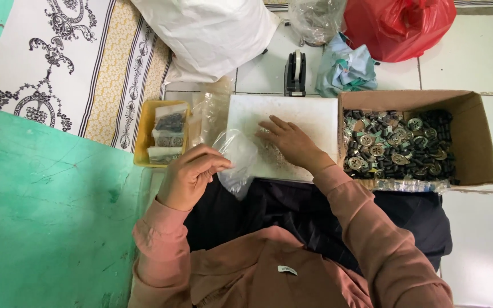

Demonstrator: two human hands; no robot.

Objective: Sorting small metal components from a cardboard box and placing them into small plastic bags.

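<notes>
One clear plastic bag [236, 158] is pinched at its upper edge by the left hand [192, 174], fingers curled together on the film. The bag hangs with its long axis running from upper left to lower right, its mouth toward the white board [309, 117]; which end is open cannot be told exactly. The bag sits at the board's left edge, above the person's dark lap. The right hand [291, 142] lies flat on the board, fingers spread apart and pointing up-left, palm down over a scatter of small parts [272, 155] too small to identify; it clamps nothing visible.

Right of the board, touching it, stands a cardboard box [475, 131] filled with dark and metallic round parts. Left of the board sits a yellow tray [144, 131] holding filled small bags. Behind the board stand a black tape dispenser [295, 71], a crumpled blue cloth [346, 68], a red plastic bag [397, 25] and a large white bag [209, 34]. All rest on a tiled floor [486, 51].
</notes>
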